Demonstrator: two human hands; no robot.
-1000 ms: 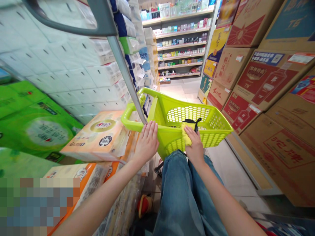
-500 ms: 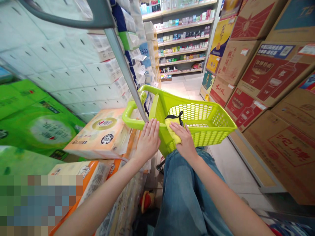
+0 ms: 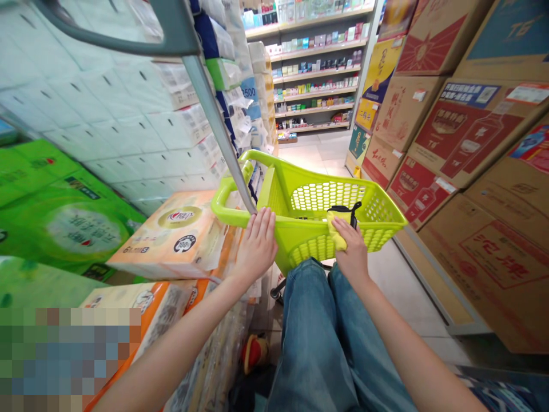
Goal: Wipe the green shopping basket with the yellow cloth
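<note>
A lime-green shopping basket point(image 3: 295, 229) with perforated sides stands before my knees, a grey metal pole point(image 3: 223, 123) rising at its left end. My left hand point(image 3: 258, 240) lies flat against the near rim beside the pole, fingers stretched out; its thumb is hidden. Under my right hand point(image 3: 351, 249) is a yellow cloth with black trim point(image 3: 335, 236), pressed over the near rim toward the basket's right end. My fingers are closed on this cloth, and a black loop sticks up from it. Through the holes of the basket the floor shows.
Packs of tissue paper point(image 3: 175, 229) are stacked close on the left. Cardboard boxes point(image 3: 472, 134) form a wall on the right. Beyond the basket, shelves point(image 3: 317, 74) hold many small products. Tiled floor point(image 3: 323, 151) runs between the stacks. A grey handle point(image 3: 175, 34) hangs at upper left.
My right hand has slid the yellow cloth rightward along the near rim, away from my left hand. The left hand stays at the same spot on the rim.
</note>
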